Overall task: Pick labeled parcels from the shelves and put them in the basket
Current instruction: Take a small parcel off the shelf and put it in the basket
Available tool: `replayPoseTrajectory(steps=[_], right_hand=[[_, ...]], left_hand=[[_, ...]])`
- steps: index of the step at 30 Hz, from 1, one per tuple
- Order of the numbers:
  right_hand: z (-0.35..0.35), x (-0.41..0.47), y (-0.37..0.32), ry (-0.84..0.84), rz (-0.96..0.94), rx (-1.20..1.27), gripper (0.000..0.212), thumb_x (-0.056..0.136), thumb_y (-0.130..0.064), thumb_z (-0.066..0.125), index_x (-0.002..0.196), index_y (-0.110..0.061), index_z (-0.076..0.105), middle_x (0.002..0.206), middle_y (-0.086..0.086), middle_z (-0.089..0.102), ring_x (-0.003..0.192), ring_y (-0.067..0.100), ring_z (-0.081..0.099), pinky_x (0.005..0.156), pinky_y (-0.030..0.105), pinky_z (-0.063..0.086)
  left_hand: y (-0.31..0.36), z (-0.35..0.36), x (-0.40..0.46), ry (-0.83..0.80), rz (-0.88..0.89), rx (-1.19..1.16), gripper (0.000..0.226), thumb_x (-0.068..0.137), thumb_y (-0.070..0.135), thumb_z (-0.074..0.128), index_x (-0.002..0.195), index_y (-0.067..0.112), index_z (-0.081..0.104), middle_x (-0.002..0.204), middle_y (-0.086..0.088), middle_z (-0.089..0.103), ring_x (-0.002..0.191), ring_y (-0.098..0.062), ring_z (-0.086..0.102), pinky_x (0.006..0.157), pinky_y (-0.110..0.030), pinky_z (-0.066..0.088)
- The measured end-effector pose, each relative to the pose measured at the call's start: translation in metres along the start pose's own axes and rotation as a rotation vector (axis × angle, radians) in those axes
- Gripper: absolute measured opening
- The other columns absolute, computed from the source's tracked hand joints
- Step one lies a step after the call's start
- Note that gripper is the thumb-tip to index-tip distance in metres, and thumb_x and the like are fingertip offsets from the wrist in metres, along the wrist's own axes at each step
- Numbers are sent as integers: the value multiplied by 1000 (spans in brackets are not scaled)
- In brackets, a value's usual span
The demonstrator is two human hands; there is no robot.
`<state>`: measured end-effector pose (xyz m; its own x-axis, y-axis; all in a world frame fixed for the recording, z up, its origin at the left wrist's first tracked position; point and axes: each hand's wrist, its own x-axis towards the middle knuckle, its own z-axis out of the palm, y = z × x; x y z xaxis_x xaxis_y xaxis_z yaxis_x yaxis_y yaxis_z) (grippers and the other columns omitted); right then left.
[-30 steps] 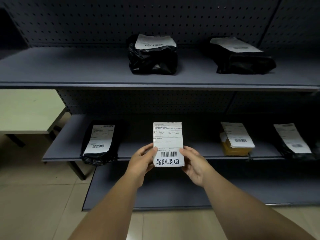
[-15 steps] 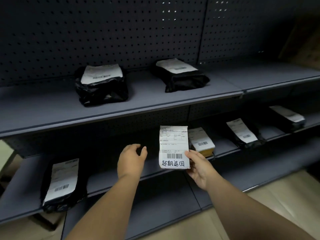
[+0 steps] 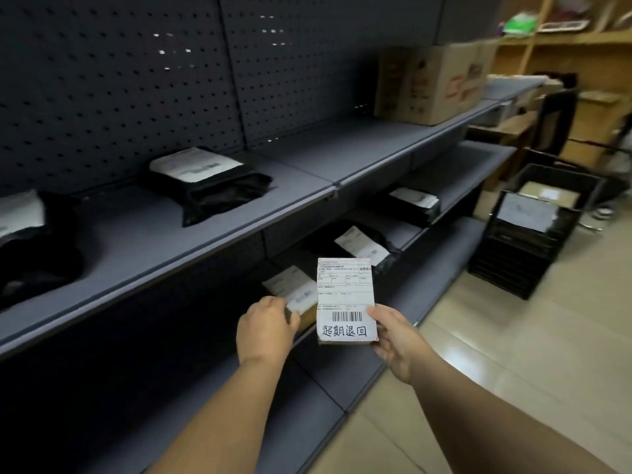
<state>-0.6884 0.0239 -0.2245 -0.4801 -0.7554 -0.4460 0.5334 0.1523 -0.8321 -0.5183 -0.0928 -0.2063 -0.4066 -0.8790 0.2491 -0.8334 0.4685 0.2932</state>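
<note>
My right hand [image 3: 393,340] holds a small flat parcel [image 3: 345,299] upright by its right edge; its white label carries a barcode and handwritten characters. To its left my left hand [image 3: 268,331] hangs free of it, fingers loosely curled, in front of a yellow labeled parcel [image 3: 294,295] on the middle shelf. A black plastic basket [image 3: 533,234] stands on the floor at the right with labeled parcels inside. Black bagged parcels with white labels lie on the upper shelf [image 3: 208,181] and on the middle shelf [image 3: 362,246].
Dark grey shelving [image 3: 307,155] with a pegboard back runs from left to right. A cardboard box [image 3: 431,82] sits on the upper shelf at the far right. Wooden shelves and more boxes stand behind the basket. Beige floor tiles lie at the right.
My left hand let go of the small parcel, which my right hand alone now holds. The view swung right along the shelves, and the basket came into sight.
</note>
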Motion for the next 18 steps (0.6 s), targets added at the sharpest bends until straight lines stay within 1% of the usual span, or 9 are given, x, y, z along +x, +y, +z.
replayPoseTrajectory(steps=[1, 3, 5, 7, 8, 11, 13, 15, 18], right_hand=[[-10, -1, -3, 19, -9, 10, 16, 92, -21, 56, 108, -18, 58, 92, 3, 75, 80, 13, 69, 67, 26, 48], [-30, -2, -10, 69, -25, 30, 19, 92, -21, 56, 110, -16, 57, 95, 5, 75, 80, 15, 69, 65, 27, 49], [-52, -1, -18, 129, -37, 52, 21, 92, -21, 57, 112, -14, 56, 98, 7, 74, 79, 15, 69, 62, 26, 51], [-73, 2, -27, 182, -44, 71, 18, 91, -22, 58, 108, -15, 56, 97, 7, 75, 75, 14, 70, 54, 22, 51], [-84, 4, -32, 204, -46, 78, 15, 91, -22, 59, 104, -16, 57, 94, 6, 75, 74, 13, 70, 53, 20, 51], [-117, 13, -47, 272, -53, 98, 8, 89, -23, 61, 95, -19, 59, 84, 2, 76, 74, 14, 67, 66, 24, 49], [-141, 22, -59, 310, -56, 101, 10, 87, -24, 62, 96, -19, 59, 84, 1, 74, 74, 15, 65, 73, 25, 46], [-166, 32, -73, 345, -56, 110, 15, 86, -25, 62, 99, -19, 59, 88, 3, 71, 76, 15, 63, 75, 27, 44], [-207, 48, -99, 382, -65, 115, 18, 85, -26, 62, 102, -20, 61, 90, 4, 70, 77, 17, 61, 73, 26, 43]], left_hand=[[11, 5, 4, -14, 36, 6, 27, 88, 38, 53, 101, 17, 66, 105, -2, 65, 96, -23, 59, 78, -34, 46], [33, 17, 12, -33, 93, 1, 30, 88, 38, 54, 104, 17, 67, 106, -4, 66, 98, -25, 60, 79, -35, 46], [57, 29, 20, -55, 138, -2, 30, 88, 41, 53, 103, 19, 67, 106, -2, 66, 100, -23, 59, 81, -34, 44], [81, 41, 29, -78, 188, -7, 29, 88, 42, 52, 101, 20, 66, 106, 0, 65, 100, -21, 58, 82, -34, 43], [94, 48, 34, -88, 210, -18, 30, 89, 42, 52, 103, 19, 66, 108, 0, 65, 101, -22, 58, 82, -34, 43], [132, 66, 50, -108, 280, -26, 32, 89, 41, 52, 109, 20, 64, 110, 0, 64, 102, -22, 58, 83, -34, 42], [160, 78, 63, -116, 316, -42, 31, 89, 40, 51, 111, 21, 64, 110, 1, 65, 104, -21, 58, 84, -33, 42], [191, 89, 77, -115, 339, -71, 32, 89, 39, 52, 113, 21, 63, 110, 0, 65, 104, -21, 58, 84, -33, 42], [244, 106, 99, -88, 374, -81, 31, 89, 39, 53, 109, 19, 65, 106, -1, 66, 101, -22, 59, 83, -33, 42]])
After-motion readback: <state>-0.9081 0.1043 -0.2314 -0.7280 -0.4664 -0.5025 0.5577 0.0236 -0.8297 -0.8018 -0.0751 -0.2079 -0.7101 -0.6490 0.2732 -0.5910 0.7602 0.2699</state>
